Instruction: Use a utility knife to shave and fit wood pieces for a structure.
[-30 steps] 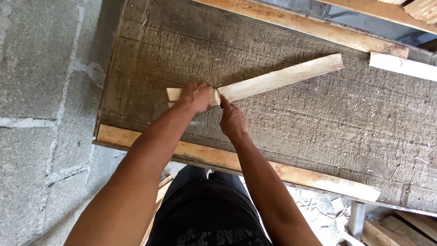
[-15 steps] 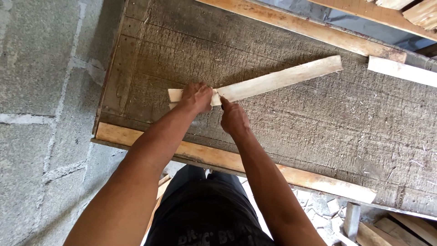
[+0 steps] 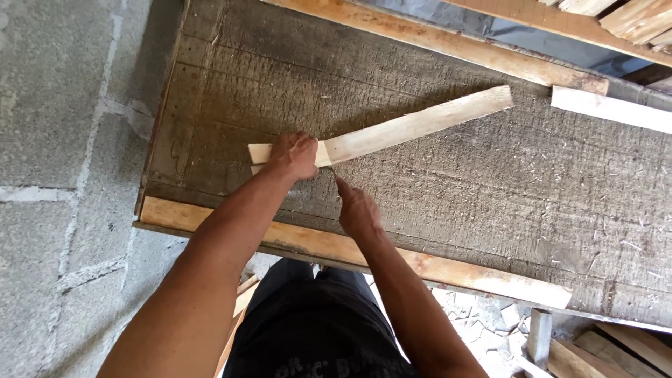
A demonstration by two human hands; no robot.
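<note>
Both hands work near the front edge of a rough grey worktop [image 3: 490,189]. His left hand [image 3: 294,155] presses flat on the near end of a pale wooden slat [image 3: 413,126], pinning it to the board. The right hand [image 3: 357,210] sits just beside it, fingers bunched around something thin whose tip points at the slat; what it is I cannot make out. The slat lies slantwise across the worktop, its far end rising to the right, with bare board open all round it. A light wooden strip [image 3: 420,262] trims the front edge, another the back edge [image 3: 434,42]. A second slat [image 3: 609,108] is cut off at the right. Concrete wall [image 3: 63,175] closes the left side. Planks [image 3: 630,14] are stacked at top right.
</note>
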